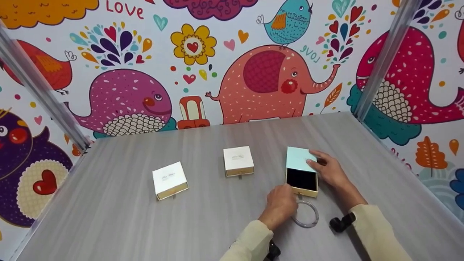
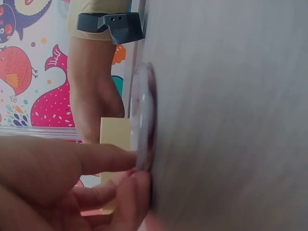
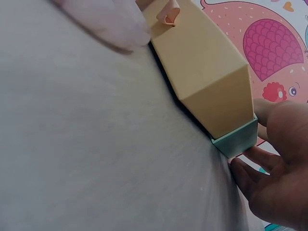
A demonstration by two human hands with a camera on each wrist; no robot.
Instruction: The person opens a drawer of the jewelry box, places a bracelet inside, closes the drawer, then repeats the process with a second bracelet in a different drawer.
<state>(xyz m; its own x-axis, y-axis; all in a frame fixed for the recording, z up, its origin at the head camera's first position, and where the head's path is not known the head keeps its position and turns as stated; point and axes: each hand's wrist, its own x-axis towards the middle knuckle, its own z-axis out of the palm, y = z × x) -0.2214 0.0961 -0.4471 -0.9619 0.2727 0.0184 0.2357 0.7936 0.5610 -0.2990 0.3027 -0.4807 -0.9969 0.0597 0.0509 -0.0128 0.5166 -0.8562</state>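
My left hand point(image 1: 282, 203) pinches a clear, pale purple bangle point(image 1: 307, 226) at its left edge. The bangle lies low at the tabletop, just in front of a drawer-style jewelry box; in the left wrist view the bangle point(image 2: 143, 110) appears nearly edge-on. My right hand point(image 1: 330, 173) holds the box's light blue sleeve point(image 1: 298, 158), its thumb over the top and the other fingers along the right side and back. The gold-coloured drawer point(image 3: 207, 72) is pulled partway out toward me, showing a black lining point(image 1: 301, 179). A small ribbon tab point(image 3: 169, 12) sticks out from the drawer's front.
Two white-topped boxes with gold-coloured sides stand closed on the grey table point(image 1: 119, 217): one box point(image 1: 238, 158) at the middle, another box point(image 1: 169, 179) turned slightly at the left. A wall point(image 1: 203, 83) with printed cartoon animals rises behind the table, with metal posts point(image 1: 380, 61) at its corners.
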